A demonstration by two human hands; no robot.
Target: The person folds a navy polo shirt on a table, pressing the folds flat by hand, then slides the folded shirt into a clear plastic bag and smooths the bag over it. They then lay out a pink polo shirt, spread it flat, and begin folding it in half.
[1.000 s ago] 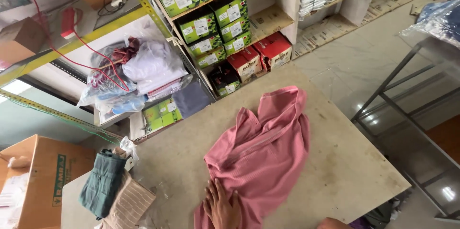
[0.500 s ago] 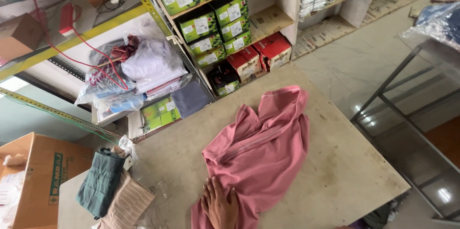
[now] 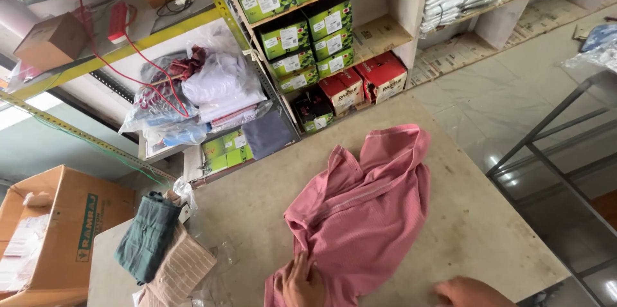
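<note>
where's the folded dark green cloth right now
In the head view, the folded dark green cloth lies at the table's left end, on a folded beige striped cloth, beside the cardboard box and left of the pink shirt.

pink shirt (image 3: 360,217) lies rumpled and spread on the table, inside out with seams showing, collar end toward the shelves.

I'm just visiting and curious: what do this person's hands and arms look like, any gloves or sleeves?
Both hands are bare, with no gloves. The left hand shows its fingers and no ring that I can make out. Only part of the right hand shows at the picture's bottom edge. No sleeves, wrists or arms are in view.
</note>
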